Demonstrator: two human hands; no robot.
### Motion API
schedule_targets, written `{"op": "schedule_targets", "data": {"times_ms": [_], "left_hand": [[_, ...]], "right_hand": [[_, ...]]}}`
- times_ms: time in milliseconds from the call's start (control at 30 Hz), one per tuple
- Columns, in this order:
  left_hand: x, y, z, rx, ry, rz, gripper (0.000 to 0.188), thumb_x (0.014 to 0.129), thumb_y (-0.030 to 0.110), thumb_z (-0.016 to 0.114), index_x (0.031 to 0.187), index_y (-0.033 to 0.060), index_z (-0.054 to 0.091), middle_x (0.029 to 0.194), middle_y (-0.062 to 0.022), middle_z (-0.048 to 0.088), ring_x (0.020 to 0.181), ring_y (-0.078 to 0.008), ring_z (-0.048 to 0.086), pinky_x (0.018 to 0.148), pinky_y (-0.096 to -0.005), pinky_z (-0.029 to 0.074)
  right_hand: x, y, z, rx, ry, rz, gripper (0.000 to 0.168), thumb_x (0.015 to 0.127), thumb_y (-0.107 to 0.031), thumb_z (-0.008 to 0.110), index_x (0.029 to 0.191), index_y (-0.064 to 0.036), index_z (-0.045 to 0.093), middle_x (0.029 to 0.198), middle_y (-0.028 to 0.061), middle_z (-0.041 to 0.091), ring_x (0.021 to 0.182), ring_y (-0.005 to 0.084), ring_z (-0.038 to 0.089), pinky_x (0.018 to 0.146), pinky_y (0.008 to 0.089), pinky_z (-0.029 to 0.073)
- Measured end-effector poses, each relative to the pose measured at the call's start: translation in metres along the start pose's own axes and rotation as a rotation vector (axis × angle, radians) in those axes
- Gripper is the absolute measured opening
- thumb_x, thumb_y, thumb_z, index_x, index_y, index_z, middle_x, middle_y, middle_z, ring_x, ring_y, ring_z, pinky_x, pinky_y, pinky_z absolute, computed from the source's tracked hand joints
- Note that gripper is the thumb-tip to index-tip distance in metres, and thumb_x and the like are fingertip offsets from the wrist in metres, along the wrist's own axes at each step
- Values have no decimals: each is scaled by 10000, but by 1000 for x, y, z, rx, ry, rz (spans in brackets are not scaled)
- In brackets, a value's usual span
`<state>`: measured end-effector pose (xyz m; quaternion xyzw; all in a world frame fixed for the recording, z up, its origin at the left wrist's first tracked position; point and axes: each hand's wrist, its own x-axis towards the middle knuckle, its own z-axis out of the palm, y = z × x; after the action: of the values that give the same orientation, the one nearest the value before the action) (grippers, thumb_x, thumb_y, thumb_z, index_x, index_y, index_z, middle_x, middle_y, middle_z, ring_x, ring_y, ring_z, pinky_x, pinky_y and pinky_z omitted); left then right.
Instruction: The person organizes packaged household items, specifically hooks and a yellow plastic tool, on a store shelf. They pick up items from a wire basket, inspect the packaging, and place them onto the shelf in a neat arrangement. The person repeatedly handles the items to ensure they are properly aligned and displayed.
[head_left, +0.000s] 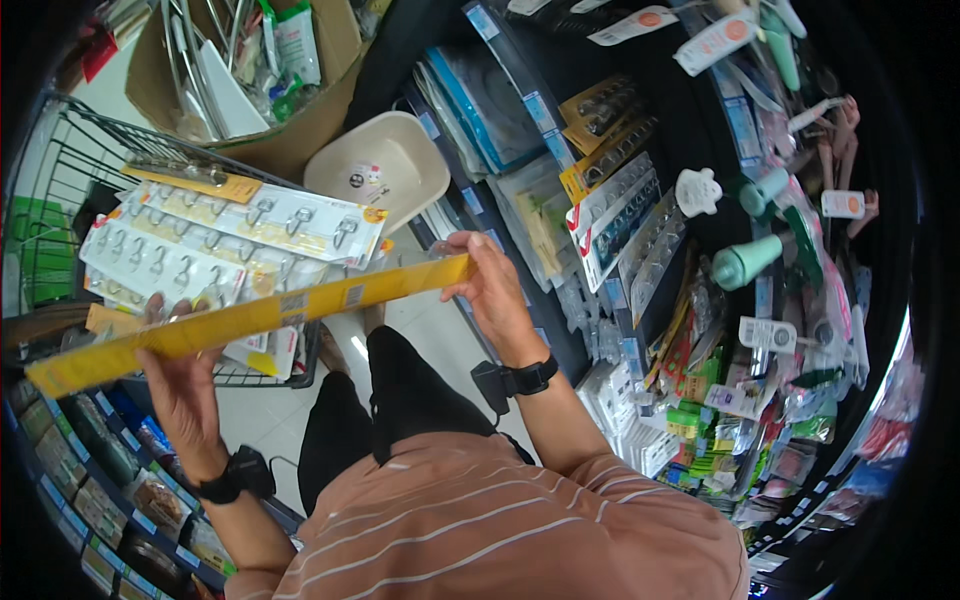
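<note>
A long yellow card package (255, 318) stretches across in front of me, its printed back turned up towards me. My left hand (180, 382) grips it towards its left part, thumb on the near side and fingers beyond. At its right end my right hand (487, 289) pinches the card. Whatever is mounted on its far face is mostly hidden; a bit of clear plastic shows by my right fingers. Beneath and beyond it, a wire shopping cart (304, 367) carries a pile of white cards with metal hooks (259, 221). On top lies another yellow hook card (199, 184).
Behind the cart stand a cardboard box (300, 142) of mixed goods and a beige plastic basin (405, 169). Shelving on my right holds hanging hook packs (615, 225) and green-handled items (750, 262) that jut out. More stocked shelves (112, 480) run along my left.
</note>
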<state>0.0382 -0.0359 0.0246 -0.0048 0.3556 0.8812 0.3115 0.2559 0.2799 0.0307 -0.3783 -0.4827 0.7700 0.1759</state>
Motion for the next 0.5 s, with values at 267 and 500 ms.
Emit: {"op": "schedule_targets", "data": {"times_ms": [267, 500], "left_hand": [[3, -26, -28, 30, 216, 76, 721, 961, 394, 566, 1490, 15, 256, 1359, -214, 502, 1305, -379, 450, 1091, -521, 377], [27, -62, -28, 59, 255, 5, 736, 956, 414, 567, 1494, 22, 253, 1380, -218, 484, 1296, -385, 462, 1104, -527, 351]], "right_hand": [[53, 10, -8, -95, -5, 35, 362, 1032, -359, 433, 1127, -36, 566, 1073, 114, 629, 820, 118, 609, 579, 246, 506], [81, 17, -43, -93, 39, 27, 371, 1028, -375, 447, 1117, -35, 566, 1057, 108, 630, 811, 121, 611, 578, 245, 497]]}}
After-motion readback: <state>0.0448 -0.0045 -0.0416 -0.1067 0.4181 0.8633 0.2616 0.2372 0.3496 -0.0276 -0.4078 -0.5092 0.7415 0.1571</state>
